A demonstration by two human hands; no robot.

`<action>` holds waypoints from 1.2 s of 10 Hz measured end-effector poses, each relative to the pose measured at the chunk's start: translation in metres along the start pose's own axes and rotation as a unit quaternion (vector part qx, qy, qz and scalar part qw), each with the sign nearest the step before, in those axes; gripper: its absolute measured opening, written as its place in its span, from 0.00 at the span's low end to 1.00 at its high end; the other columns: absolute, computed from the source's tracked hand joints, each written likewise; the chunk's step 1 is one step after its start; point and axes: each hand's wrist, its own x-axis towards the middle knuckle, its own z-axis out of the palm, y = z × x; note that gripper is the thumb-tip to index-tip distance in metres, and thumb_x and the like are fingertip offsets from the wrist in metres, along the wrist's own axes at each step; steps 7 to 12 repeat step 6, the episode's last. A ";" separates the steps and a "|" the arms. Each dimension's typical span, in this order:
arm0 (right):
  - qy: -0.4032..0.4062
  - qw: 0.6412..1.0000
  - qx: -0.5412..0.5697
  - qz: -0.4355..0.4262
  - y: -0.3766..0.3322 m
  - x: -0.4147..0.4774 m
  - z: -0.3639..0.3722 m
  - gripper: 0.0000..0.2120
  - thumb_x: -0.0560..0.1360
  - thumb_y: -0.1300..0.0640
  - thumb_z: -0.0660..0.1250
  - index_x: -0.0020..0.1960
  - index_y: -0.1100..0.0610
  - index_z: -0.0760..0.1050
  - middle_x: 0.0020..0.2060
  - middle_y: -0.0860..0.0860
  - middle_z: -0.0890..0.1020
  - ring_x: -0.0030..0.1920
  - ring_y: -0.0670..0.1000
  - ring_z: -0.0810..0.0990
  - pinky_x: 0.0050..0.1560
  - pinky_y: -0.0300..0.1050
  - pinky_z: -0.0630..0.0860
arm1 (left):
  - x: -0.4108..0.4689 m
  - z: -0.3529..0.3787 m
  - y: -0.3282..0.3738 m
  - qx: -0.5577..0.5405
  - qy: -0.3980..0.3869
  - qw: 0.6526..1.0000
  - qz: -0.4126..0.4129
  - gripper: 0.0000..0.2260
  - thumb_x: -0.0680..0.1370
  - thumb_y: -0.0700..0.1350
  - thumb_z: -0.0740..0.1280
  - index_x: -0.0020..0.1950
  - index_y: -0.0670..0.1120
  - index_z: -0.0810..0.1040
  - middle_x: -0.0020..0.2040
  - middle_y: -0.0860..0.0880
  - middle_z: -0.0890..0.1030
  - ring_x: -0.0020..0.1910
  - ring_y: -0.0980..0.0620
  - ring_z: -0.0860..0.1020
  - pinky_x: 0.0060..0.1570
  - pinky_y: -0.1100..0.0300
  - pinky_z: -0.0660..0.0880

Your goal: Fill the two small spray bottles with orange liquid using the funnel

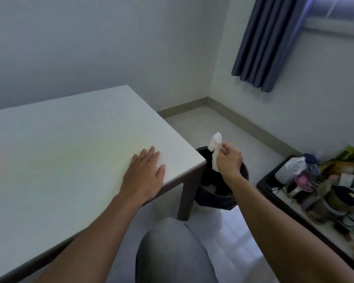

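Note:
My right hand (229,160) is closed around a crumpled white tissue (215,144) and holds it above a black bin (223,193) beside the table's corner. My left hand (144,176) lies flat, fingers spread, on the white table top (59,156) near its right edge, holding nothing. No spray bottles, funnel or orange liquid are in view. A faint orange tint shows on the table at the far left.
The black bin, lined with a dark bag, stands on the floor by the table leg (187,199). A low shelf (323,193) crowded with several jars and packets is at the right. My grey-clad knee (170,248) is below. A dark curtain (268,41) hangs at the window.

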 end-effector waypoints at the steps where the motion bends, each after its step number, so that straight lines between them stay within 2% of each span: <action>1: -0.027 0.998 -0.049 0.026 0.025 0.016 0.006 0.17 0.82 0.65 0.57 0.64 0.58 0.81 0.57 0.57 0.83 0.51 0.53 0.78 0.46 0.33 0.70 | 0.012 0.008 0.007 0.015 0.014 1.000 -0.003 0.25 0.83 0.56 0.48 0.80 0.50 0.55 0.81 0.51 0.52 0.80 0.50 0.48 0.78 0.53 0.46; 2: -0.074 0.992 -0.083 0.068 0.062 0.036 0.020 0.13 0.83 0.59 0.60 0.58 0.59 0.83 0.51 0.60 0.84 0.44 0.53 0.80 0.42 0.40 0.76 | 0.019 0.014 0.006 0.023 0.024 0.999 -0.004 0.26 0.83 0.57 0.48 0.80 0.51 0.56 0.81 0.52 0.53 0.80 0.50 0.49 0.78 0.53 0.47; 3: -0.111 0.983 -0.107 0.101 0.083 0.043 0.030 0.12 0.82 0.59 0.64 0.61 0.60 0.82 0.55 0.60 0.84 0.52 0.56 0.82 0.53 0.43 0.78 | 0.019 0.016 0.004 0.028 0.022 0.999 -0.002 0.26 0.82 0.58 0.48 0.80 0.51 0.56 0.81 0.52 0.53 0.80 0.50 0.50 0.78 0.52 0.49; 4: -0.157 0.970 -0.109 0.148 0.107 0.043 0.039 0.18 0.79 0.67 0.64 0.69 0.61 0.77 0.64 0.59 0.80 0.65 0.58 0.78 0.65 0.44 0.73 | 0.019 0.017 0.005 0.034 0.028 0.999 0.001 0.27 0.82 0.58 0.47 0.80 0.51 0.55 0.81 0.51 0.53 0.80 0.50 0.50 0.78 0.53 0.48; 6: -0.153 0.972 -0.108 0.139 0.135 0.035 0.042 0.19 0.78 0.69 0.63 0.68 0.62 0.78 0.64 0.58 0.81 0.67 0.58 0.77 0.71 0.50 0.72 | 0.020 0.018 0.004 0.043 0.033 0.999 0.001 0.26 0.82 0.58 0.48 0.80 0.52 0.56 0.81 0.52 0.53 0.80 0.50 0.50 0.78 0.54 0.48; 12: -0.153 0.972 -0.108 0.139 0.135 0.035 0.042 0.19 0.78 0.69 0.63 0.68 0.62 0.78 0.64 0.58 0.81 0.67 0.58 0.77 0.71 0.50 0.72 | 0.020 0.018 0.004 0.043 0.033 0.999 0.001 0.26 0.82 0.58 0.48 0.80 0.52 0.56 0.81 0.52 0.53 0.80 0.50 0.50 0.78 0.54 0.48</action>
